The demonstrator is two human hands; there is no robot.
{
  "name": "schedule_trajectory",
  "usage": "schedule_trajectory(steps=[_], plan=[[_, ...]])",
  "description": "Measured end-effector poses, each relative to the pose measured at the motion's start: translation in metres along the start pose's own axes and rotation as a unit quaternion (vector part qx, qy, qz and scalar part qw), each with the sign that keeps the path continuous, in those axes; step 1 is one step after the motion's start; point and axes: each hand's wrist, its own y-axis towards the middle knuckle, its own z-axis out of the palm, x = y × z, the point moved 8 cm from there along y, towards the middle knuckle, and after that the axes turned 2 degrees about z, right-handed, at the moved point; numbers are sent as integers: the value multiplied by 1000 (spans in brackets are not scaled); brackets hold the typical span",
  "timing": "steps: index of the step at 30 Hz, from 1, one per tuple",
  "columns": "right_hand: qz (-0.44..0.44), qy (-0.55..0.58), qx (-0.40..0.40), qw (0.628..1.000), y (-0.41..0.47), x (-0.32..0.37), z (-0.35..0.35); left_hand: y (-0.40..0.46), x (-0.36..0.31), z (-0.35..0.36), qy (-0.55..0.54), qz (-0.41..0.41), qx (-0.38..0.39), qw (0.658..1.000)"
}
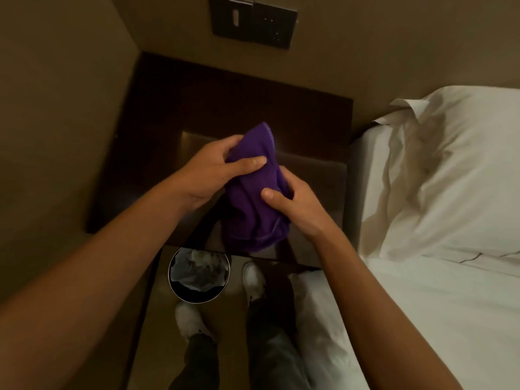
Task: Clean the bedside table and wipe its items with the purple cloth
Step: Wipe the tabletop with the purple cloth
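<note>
Purple cloth (254, 190) hangs bunched, long axis near-vertical in view, gripped by both hands, left (213, 170) upper, right (295, 204) lower.

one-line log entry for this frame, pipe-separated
stage: cloth handling | left hand: grips purple cloth | right hand: grips purple cloth | cloth: bunched, held above bedside table | bin: on floor

deep purple cloth (253, 190), dark brown glossy bedside table (225, 108), plain white pillow (455, 170) and sheets on the right, tan walls, black bin (199, 274) near, white sneakers (253, 280)
</note>
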Motion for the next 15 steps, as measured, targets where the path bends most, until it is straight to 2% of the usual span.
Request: schedule_trajectory(steps=[4, 7, 9, 12, 15], plan=[[8, 31, -15, 999, -7, -7, -36, 23, 6, 32, -45, -14, -50, 998], [-14, 64, -78, 995, -14, -13, -69, 35, 14, 52, -70, -19, -99, 992], [-35, 89, -129, 987, -19, -19, -90, 40, 30, 66, -137, -56, -116, 982], [-26, 157, -203, 966, -26, -38, -118, 39, 62, 97, -140, -153, -66, 976], [14, 208, -224, 952, -28, -66, -136, 36, 96, 123, -113, -209, -37, 971]])
